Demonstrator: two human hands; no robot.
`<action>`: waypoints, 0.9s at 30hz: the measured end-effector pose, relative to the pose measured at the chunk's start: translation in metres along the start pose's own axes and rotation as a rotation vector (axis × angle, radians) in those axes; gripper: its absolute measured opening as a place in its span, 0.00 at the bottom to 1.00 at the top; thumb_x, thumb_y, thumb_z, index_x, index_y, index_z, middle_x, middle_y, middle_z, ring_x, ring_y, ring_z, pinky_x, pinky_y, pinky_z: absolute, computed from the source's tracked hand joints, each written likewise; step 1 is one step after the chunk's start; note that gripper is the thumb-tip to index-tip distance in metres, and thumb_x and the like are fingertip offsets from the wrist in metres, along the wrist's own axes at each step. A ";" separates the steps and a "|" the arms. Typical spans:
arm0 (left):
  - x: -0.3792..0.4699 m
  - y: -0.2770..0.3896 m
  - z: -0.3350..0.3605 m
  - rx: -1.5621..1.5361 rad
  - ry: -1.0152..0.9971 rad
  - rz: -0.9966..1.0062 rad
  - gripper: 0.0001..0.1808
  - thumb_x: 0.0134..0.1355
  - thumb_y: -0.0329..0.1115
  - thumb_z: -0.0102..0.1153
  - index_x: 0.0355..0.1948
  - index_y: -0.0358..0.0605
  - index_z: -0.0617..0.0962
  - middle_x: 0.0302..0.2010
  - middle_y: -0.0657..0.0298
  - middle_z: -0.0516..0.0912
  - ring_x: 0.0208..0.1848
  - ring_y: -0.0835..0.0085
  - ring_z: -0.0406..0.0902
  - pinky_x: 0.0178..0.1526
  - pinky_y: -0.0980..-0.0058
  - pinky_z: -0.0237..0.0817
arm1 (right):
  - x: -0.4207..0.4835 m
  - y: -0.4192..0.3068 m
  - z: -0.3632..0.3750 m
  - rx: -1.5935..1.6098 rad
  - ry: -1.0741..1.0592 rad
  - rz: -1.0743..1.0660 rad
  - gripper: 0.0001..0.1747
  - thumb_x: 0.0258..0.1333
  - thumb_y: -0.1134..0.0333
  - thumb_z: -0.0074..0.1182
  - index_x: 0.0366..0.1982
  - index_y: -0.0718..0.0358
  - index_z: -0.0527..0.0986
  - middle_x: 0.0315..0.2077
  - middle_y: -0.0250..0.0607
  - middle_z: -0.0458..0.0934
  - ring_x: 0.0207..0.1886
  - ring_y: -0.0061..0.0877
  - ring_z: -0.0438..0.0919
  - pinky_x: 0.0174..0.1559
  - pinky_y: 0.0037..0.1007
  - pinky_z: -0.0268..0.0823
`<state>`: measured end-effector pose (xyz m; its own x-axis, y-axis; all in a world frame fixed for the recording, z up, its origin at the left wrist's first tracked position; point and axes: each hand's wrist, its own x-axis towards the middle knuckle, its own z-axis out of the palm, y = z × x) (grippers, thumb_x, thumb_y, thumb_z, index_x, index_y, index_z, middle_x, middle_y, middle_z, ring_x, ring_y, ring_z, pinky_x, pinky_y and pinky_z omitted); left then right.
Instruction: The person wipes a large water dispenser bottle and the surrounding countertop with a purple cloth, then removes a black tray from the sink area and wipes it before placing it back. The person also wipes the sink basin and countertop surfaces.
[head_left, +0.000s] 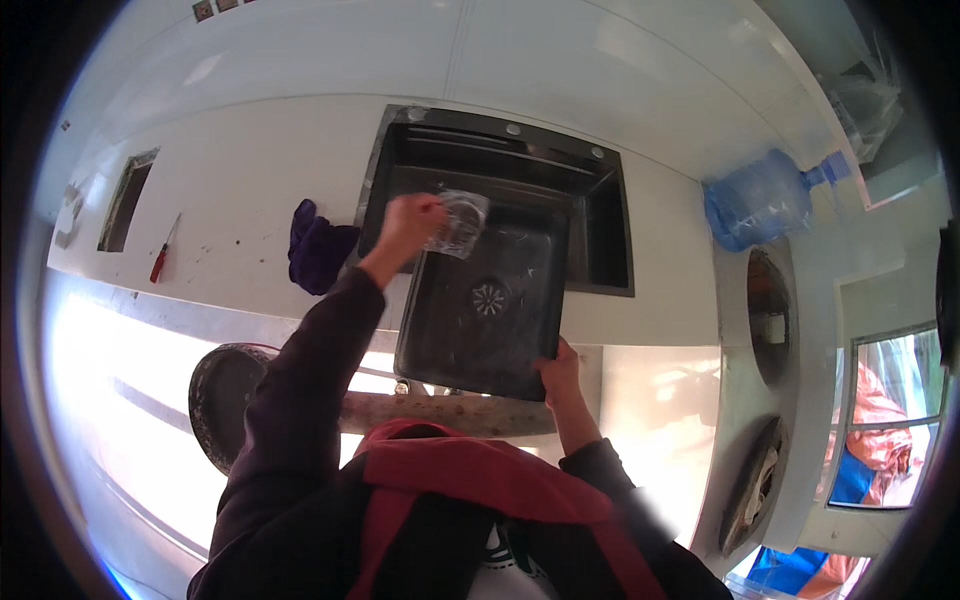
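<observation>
A black rectangular basin (517, 345) with a slotted round drain (489, 298) in its floor is tilted over the counter's front edge. Its far end reaches over the dark kitchen sink (624, 225). My right hand (562, 373) grips the basin's near right corner, thumb over the rim. Above the basin's far left corner, my left hand (411, 220) pinches a piece of crumpled clear plastic (463, 229), perhaps a small bag. The plastic hides part of that corner.
On the white countertop (225, 232), a purple cloth (319, 251) lies left of the sink. Farther left are a red-handled screwdriver (160, 261) and a rectangular cutout (127, 202). A blue water jug (761, 199) lies at right. Below the counter, a round dark pan (225, 409) is partly behind my left sleeve.
</observation>
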<state>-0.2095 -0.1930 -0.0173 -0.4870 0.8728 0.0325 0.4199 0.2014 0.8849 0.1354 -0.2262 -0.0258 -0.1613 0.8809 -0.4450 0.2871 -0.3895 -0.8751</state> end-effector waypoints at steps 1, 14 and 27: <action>-0.008 -0.002 -0.013 -0.232 0.087 -0.063 0.10 0.60 0.32 0.56 0.38 0.38 0.83 0.21 0.65 0.79 0.24 0.78 0.76 0.26 0.76 0.68 | 0.002 -0.001 -0.005 -0.039 0.008 -0.051 0.30 0.37 0.88 0.50 0.49 0.68 0.76 0.39 0.38 0.82 0.40 0.25 0.80 0.44 0.27 0.71; -0.124 -0.089 -0.079 -0.574 0.202 -0.434 0.08 0.62 0.34 0.57 0.34 0.41 0.83 0.20 0.74 0.72 0.19 0.85 0.66 0.21 0.84 0.60 | -0.100 -0.065 -0.189 -0.974 0.523 -0.313 0.42 0.48 0.79 0.47 0.68 0.62 0.53 0.40 0.65 0.79 0.46 0.57 0.78 0.45 0.51 0.71; -0.086 -0.096 -0.024 -0.440 -0.193 -0.362 0.10 0.64 0.32 0.56 0.42 0.40 0.83 0.22 0.75 0.73 0.22 0.88 0.67 0.25 0.86 0.62 | -0.207 -0.043 -0.338 -2.045 -0.014 0.101 0.21 0.52 0.70 0.52 0.50 0.64 0.71 0.22 0.47 0.79 0.28 0.42 0.80 0.31 0.42 0.71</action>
<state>-0.2267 -0.2979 -0.0938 -0.3744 0.8564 -0.3555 -0.1230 0.3341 0.9345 0.4763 -0.3013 0.1680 -0.0833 0.8743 -0.4782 0.7119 0.3880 0.5853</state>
